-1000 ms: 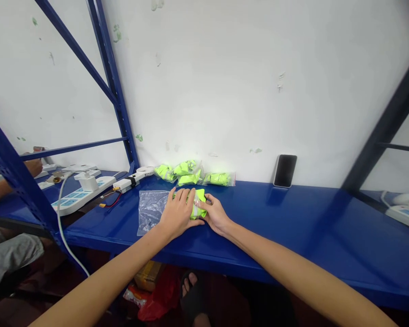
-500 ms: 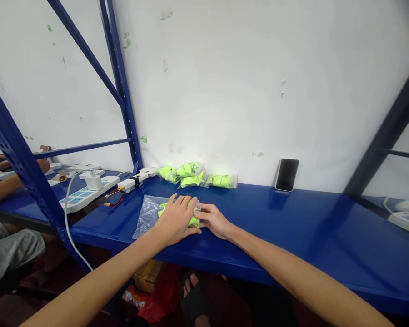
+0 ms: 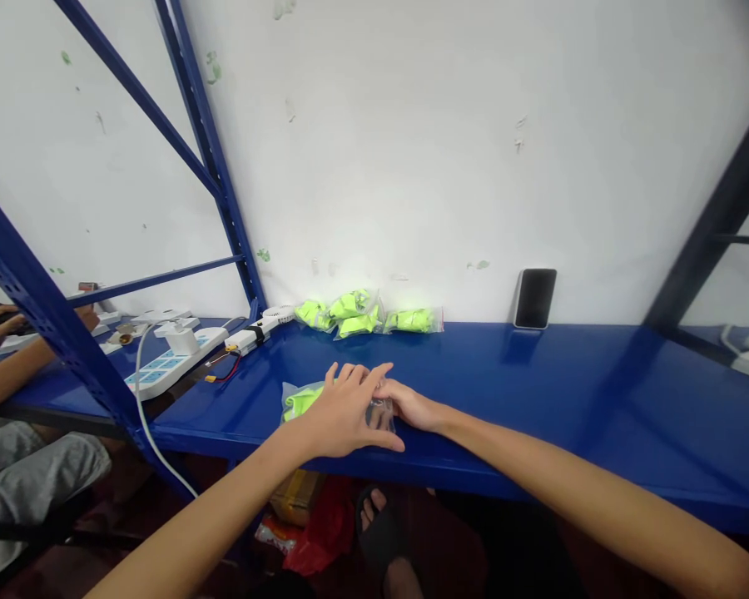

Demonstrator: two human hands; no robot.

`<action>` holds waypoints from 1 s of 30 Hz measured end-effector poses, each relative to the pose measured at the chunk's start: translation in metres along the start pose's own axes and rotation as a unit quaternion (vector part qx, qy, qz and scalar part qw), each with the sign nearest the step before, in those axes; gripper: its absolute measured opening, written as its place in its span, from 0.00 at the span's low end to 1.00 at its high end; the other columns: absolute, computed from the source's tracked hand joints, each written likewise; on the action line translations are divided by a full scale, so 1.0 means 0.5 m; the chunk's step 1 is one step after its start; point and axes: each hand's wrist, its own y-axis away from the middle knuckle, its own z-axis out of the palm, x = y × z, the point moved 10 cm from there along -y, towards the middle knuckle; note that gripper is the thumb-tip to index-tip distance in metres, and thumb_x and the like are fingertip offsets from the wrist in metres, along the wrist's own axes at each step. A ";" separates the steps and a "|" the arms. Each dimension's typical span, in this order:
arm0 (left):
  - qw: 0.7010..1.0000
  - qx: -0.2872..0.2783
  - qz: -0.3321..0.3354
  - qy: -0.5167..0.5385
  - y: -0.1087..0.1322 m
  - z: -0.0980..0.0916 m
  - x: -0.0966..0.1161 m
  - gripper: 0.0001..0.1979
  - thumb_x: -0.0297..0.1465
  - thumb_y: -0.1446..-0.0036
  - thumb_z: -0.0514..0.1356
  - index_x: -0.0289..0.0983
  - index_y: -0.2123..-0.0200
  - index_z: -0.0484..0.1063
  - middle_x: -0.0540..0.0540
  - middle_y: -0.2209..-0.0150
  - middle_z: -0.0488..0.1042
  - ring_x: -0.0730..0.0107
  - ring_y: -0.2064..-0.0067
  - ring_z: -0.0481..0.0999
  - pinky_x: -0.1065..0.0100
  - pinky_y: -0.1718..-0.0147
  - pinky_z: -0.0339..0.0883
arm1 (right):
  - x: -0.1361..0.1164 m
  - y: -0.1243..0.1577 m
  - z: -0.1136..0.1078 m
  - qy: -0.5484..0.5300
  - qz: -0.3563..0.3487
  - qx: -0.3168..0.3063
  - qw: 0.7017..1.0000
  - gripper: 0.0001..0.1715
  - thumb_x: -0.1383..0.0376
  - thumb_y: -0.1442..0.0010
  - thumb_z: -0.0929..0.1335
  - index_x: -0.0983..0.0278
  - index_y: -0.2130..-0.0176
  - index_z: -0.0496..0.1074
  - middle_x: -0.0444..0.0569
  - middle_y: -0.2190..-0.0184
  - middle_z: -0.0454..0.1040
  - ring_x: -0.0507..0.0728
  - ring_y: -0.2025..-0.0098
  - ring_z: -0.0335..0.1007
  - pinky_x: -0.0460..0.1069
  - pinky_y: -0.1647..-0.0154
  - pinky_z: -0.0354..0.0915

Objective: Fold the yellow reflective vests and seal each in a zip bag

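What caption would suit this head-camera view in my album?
Left hand and right hand press a clear plastic bag of neon-yellow fabric on a blue steel shelf.

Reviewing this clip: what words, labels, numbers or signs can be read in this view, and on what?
No text can be read: any marks on the blue panels of the white power strip, the printed packet under the shelf and the carton are too small or blurred, and the phone shows a dark screen.
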 end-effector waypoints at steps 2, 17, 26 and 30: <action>0.998 -0.017 0.013 0.054 0.004 -0.021 -0.005 0.44 0.55 0.48 0.56 0.46 0.34 0.43 0.39 0.45 0.66 0.49 0.43 0.64 0.49 0.48 0.60 | -0.012 0.000 0.002 0.043 -0.015 0.004 0.999 0.21 0.52 0.42 0.62 0.65 0.68 0.74 0.47 0.80 0.73 0.55 0.80 0.66 0.49 0.75 0.62; 0.988 0.050 -0.085 0.121 -0.038 -0.045 -0.113 0.22 0.40 0.36 0.43 0.38 0.77 0.66 0.49 0.77 0.70 0.68 0.74 0.68 0.69 0.73 0.54 | -0.097 0.013 -0.027 0.137 -0.133 0.113 0.975 0.23 0.48 0.42 0.64 0.64 0.68 0.75 0.45 0.73 0.71 0.54 0.71 0.66 0.48 0.68 0.63; 0.972 0.112 -0.155 0.139 -0.049 -0.051 -0.127 0.14 0.36 0.37 0.46 0.38 0.68 0.68 0.47 0.69 0.74 0.65 0.68 0.72 0.68 0.69 0.60 | -0.090 0.013 -0.074 0.194 -0.135 0.223 0.946 0.16 0.53 0.44 0.67 0.62 0.66 0.75 0.46 0.73 0.73 0.53 0.79 0.67 0.48 0.76 0.60; 0.966 0.175 -0.168 0.087 -0.040 -0.039 -0.136 0.13 0.35 0.36 0.45 0.39 0.69 0.65 0.45 0.68 0.73 0.63 0.66 0.73 0.66 0.67 0.62 | -0.109 0.027 -0.094 0.257 -0.180 0.277 0.908 0.12 0.56 0.43 0.67 0.61 0.67 0.75 0.45 0.74 0.73 0.52 0.77 0.65 0.48 0.74 0.58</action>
